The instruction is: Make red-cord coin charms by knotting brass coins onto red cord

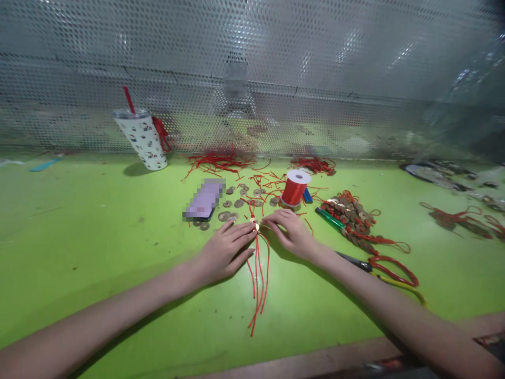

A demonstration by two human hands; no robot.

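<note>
Forearms [118,308], left hand [228,246] touching coin [256,226], red cords [258,281]

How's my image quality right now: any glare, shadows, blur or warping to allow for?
Head view: glare spots on the perforated panel; head view: soft shadows beside the printed tumbler and under the right hand; head view: phone pixelated, far-right coin strings soft; head view: tumbler leans, probably wide-angle distortion; head view: coin at the left hand glints.
</note>
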